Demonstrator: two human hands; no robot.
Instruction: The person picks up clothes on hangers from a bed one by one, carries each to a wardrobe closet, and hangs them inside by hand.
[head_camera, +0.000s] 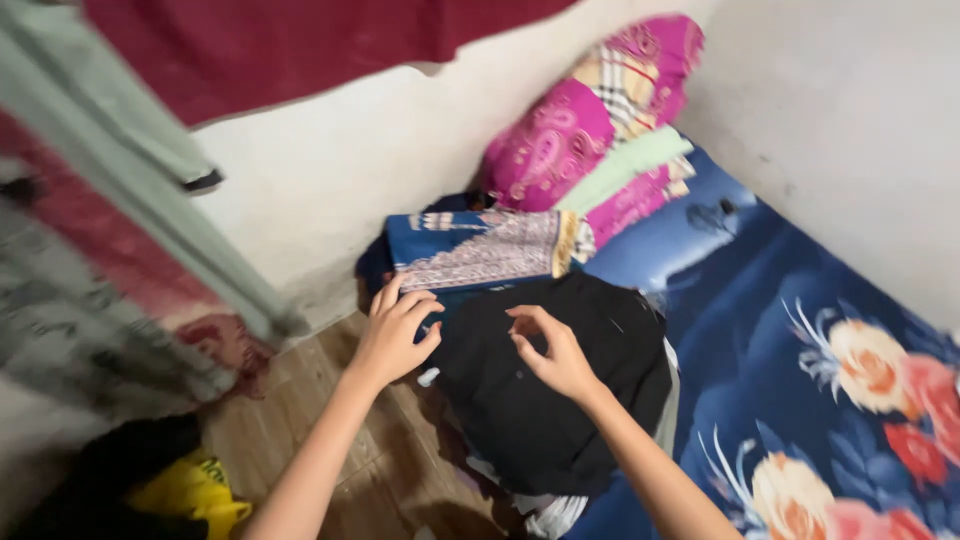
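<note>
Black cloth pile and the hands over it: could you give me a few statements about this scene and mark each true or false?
1. Both hands are over the black garment. True: left hand, right hand.
2. The mattress cover is plain white. False: it is blue with flowers.
3. A pink patterned pillow leans in the corner. True.
4. The yellow item lies on the mattress. False: it lies on the wooden floor.
</note>
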